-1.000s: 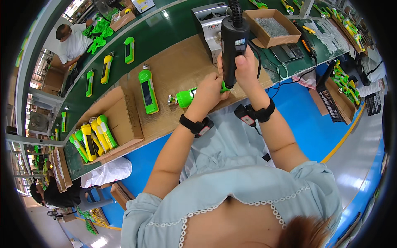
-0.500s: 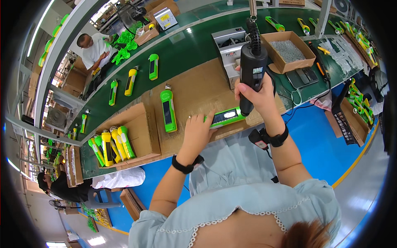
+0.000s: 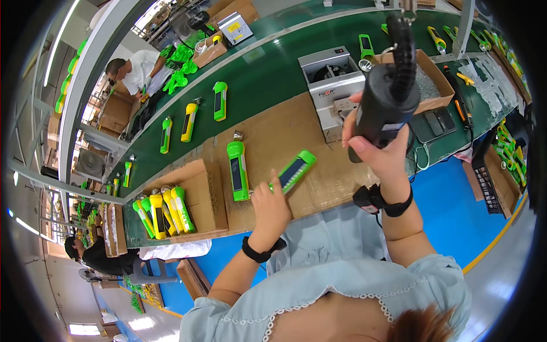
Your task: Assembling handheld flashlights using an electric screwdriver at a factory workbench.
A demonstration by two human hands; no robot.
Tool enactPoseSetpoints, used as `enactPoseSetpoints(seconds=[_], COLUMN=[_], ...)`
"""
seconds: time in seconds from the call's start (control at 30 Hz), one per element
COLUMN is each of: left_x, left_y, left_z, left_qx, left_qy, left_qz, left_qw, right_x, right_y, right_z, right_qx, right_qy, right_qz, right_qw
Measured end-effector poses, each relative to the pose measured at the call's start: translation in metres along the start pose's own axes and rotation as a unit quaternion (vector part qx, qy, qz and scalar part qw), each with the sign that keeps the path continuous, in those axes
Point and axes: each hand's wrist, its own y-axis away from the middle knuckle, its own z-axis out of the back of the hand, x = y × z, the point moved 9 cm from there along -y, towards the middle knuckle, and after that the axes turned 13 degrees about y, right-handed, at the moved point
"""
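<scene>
My right hand (image 3: pixel 380 153) is wrapped round a black electric screwdriver (image 3: pixel 385 100), which hangs from a coiled cord. The tool is apart from the work, to the right of the flashlight. A green flashlight (image 3: pixel 297 171) with a dark panel lies at a slant on the cardboard sheet, and my left hand (image 3: pixel 270 210) grips its near end, which the fingers hide. Just left of that hand, another green flashlight (image 3: pixel 237 171) with a metal fitting at its top lies lengthwise.
At left, an open carton (image 3: pixel 213 196) holds several green and yellow flashlights. A grey metal machine (image 3: pixel 327 85) stands behind the cardboard. Beyond my right hand are a box of small screws (image 3: pixel 430 85) and a phone-like black device (image 3: pixel 436 124). More flashlights lie along the green bench (image 3: pixel 256 85).
The screwdriver has lifted off the flashlight and moved right. The held flashlight has swung so its far end points away from me. The whole view has shifted slightly.
</scene>
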Motion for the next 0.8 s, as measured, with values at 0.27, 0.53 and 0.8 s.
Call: enactPoseSetpoints(seconds=[0.27,0.53,0.8], left_x=[0.038,0.020,0.087], left_y=[-0.199,-0.160,-0.008], left_z=[-0.031,0.009,0.024], left_qx=[-0.218,-0.009,0.018], left_qy=[0.199,0.139,0.036], left_qz=[-0.017,0.103,0.175], left_qw=[0.955,0.985,0.984], right_x=[0.004,-0.002,-0.007], right_y=[0.003,-0.011,-0.057], right_z=[0.020,0.053,0.040], right_qx=[-0.054,-0.087,-0.080], right_qy=[0.055,0.068,0.061], right_qz=[-0.028,0.077,0.173], right_qw=[0.997,0.991,0.980])
